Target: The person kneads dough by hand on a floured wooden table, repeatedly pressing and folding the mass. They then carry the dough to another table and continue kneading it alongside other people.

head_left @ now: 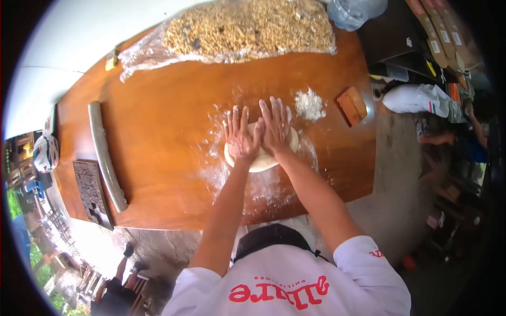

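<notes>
A round, pale lump of dough (262,163) lies on a brown wooden table (163,137), with white flour scattered around it. My left hand (242,138) presses flat on the dough's left part, fingers stretched out and pointing away from me. Close beside it, my right hand (275,130) rests palm down on the dough's right part, its fingers spread. The thumbs meet or nearly touch. Both hands carry traces of flour and hide much of the dough. Just beyond my right hand sits a small heap of flour (310,105).
Along the far edge lies a plastic-wrapped mass of brown, grainy food (247,31), near a clear plastic container (354,11). A wooden block (351,106) sits at right. A long grey rod (107,158) and a dark carved board (90,189) lie left. Other people are partly visible beyond the table.
</notes>
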Demonstrator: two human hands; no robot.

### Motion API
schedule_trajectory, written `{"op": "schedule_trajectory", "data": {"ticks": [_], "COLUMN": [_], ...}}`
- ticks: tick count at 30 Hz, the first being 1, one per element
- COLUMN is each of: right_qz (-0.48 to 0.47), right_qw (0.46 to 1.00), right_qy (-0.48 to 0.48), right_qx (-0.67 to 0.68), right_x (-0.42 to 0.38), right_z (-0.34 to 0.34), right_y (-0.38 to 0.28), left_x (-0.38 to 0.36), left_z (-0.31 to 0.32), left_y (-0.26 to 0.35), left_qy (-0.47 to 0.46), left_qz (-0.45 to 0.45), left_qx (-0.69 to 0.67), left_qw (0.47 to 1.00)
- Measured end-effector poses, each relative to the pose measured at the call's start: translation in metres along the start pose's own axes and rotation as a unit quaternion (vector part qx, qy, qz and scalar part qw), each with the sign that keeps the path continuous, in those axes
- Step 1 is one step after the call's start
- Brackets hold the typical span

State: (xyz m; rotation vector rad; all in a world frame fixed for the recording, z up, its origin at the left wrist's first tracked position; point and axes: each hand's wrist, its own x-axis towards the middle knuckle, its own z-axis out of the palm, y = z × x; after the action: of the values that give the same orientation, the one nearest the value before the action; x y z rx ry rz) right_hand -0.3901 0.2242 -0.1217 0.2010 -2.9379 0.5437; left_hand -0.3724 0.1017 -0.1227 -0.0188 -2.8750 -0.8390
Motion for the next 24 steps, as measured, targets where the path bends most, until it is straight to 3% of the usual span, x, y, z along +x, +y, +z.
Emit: {"op": "schedule_trajectory", "data": {"ticks": [2, 3, 4, 5, 6, 7, 8, 10, 12, 14, 15, 16, 18, 19, 20, 22, 23, 24], "right_qz": [-0.032, -0.039, -0.047, 0.001, 0.044, 0.082, 0.091, 0.198, 0.008, 0.042, 0.015, -0.011, -0.099, -0.103, -0.122, -0.142, 0.029, 0.201], "right_qw": [0.997, 0.994, 0.994, 0.93, 0.792, 0.787, 0.828, 0.904, 0.976, 0.973, 0.974, 0.974, 0.985, 0.985, 0.983, 0.981, 0.983, 0.952], "right_qy": [0.034, 0.03, 0.036, 0.04, 0.038, 0.085, 0.074, -0.001, -0.019, -0.045, -0.048, -0.052, 0.047, 0.051, 0.029, 0.005, -0.033, -0.068], "right_qx": [0.065, 0.094, 0.095, 0.366, 0.607, 0.605, 0.549, 0.378, 0.217, 0.223, 0.222, 0.221, 0.136, 0.128, 0.133, 0.134, 0.18, 0.221], "right_x": [0.03, 0.039, 0.045, 0.049, 0.056, 0.053, 0.038, 0.003, -0.035, -0.061, -0.074, -0.089, -0.137, -0.159, -0.182, -0.195, -0.192, -0.188], "right_z": [0.0, -0.002, 0.005, 0.016, 0.016, 0.001, -0.011, -0.023, 0.004, -0.01, -0.03, -0.05, -0.05, -0.057, -0.067, -0.085, -0.091, -0.095], "right_y": [0.003, 0.003, 0.013, 0.03, 0.042, 0.047, 0.06, 0.049, 0.041, 0.004, -0.015, -0.033, -0.045, -0.046, -0.046, -0.04, -0.035, -0.033], "left_x": [0.009, 0.008, -0.004, -0.023, -0.037, -0.057, -0.08, -0.12, -0.126, -0.12, -0.12, -0.113, -0.097, -0.097, -0.101, -0.111, -0.121, -0.133], "left_z": [0.01, 0.0, -0.006, -0.009, -0.013, -0.017, -0.019, -0.027, -0.036, -0.05, -0.028, -0.018, -0.01, -0.038, -0.053, -0.072, -0.079, -0.078], "left_y": [-0.003, -0.001, -0.004, -0.011, -0.014, -0.008, -0.001, 0.007, 0.011, 0.009, -0.009, -0.015, -0.016, 0.001, 0.011, 0.021, 0.029, 0.034], "left_qy": [0.043, -0.008, 0.003, -0.039, -0.081, -0.053, -0.025, -0.023, -0.021, -0.076, 0.019, 0.026, 0.098, -0.037, -0.035, -0.145, -0.119, -0.124], "left_qz": [-0.087, -0.108, -0.106, -0.088, -0.065, -0.08, -0.1, -0.138, -0.158, -0.301, -0.278, -0.276, -0.183, -0.198, -0.195, -0.148, -0.107, -0.104], "left_qx": [-0.115, -0.167, -0.166, -0.232, -0.295, -0.256, -0.217, -0.238, -0.267, -0.323, -0.323, -0.328, -0.417, -0.368, -0.376, -0.241, -0.229, -0.23], "left_qw": [0.989, 0.98, 0.98, 0.968, 0.95, 0.962, 0.971, 0.961, 0.95, 0.894, 0.905, 0.903, 0.885, 0.908, 0.905, 0.948, 0.96, 0.96]}}
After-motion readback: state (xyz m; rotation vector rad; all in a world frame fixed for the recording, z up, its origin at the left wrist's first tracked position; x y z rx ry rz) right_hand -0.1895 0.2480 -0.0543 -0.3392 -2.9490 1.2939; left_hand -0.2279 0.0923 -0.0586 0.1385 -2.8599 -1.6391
